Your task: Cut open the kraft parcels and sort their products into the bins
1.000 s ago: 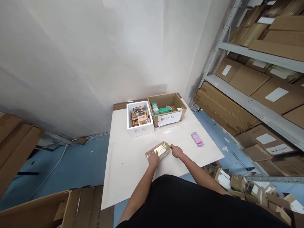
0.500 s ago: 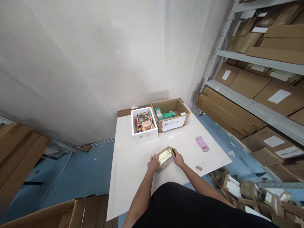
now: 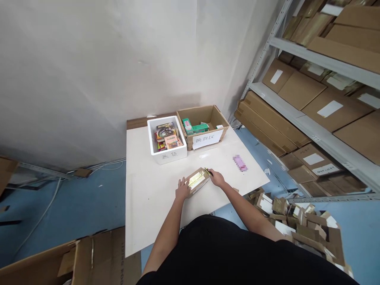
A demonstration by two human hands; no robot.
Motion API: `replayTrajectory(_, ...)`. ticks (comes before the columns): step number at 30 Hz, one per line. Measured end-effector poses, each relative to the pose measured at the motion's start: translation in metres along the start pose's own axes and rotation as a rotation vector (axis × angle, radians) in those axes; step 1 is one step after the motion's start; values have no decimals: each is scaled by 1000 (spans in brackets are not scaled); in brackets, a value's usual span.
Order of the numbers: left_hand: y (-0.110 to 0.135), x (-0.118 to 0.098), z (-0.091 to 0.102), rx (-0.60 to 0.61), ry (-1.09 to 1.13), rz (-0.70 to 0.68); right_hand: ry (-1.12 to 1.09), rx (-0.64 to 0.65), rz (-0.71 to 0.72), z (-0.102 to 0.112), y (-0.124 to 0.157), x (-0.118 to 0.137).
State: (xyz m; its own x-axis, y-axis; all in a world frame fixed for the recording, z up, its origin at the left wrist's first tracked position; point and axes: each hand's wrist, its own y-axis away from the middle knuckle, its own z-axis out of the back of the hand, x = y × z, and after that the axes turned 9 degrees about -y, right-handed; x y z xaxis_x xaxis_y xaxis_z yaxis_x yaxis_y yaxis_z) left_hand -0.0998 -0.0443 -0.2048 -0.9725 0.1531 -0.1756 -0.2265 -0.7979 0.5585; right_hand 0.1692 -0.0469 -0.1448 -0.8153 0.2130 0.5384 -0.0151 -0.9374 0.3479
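A small cardboard box (image 3: pixel 199 183) with shiny yellowish tape along its top lies on the white table (image 3: pixel 154 213) in front of me. My left hand (image 3: pixel 182 189) grips the box's left end, with the thumb side on top. In my right hand (image 3: pixel 217 178) is a yellow and black box cutter (image 3: pixel 208 171), closed in the fingers. The cutter's front touches or hovers just over the right end of the box; which one I cannot tell. Its blade is too small to make out.
Behind stand a white foam box (image 3: pixel 168 157) of booklets and a cardboard bin (image 3: pixel 220 114) holding green packs. A blurred pink item (image 3: pixel 240 162) lies at the right. Shelves (image 3: pixel 292 107) of cartons rise at right, above a heap of flattened boxes (image 3: pixel 308 225).
My view has shifted, so the table and boxes sit further left and higher. My right hand has tilted the box cutter lower against the box's right end. My left hand keeps its hold.
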Motion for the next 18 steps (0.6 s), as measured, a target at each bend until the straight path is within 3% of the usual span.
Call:
replayTrajectory(6,0,-3,-3,3,6,27,35,69,-38,-9,-13,8)
replayTrajectory(11,1,-5,-3,20,-3,37,107,113,-54,-17,-9,0)
replayTrajectory(18,2,-5,-7,-20,-42,44,129,192,-133,4,5,-12)
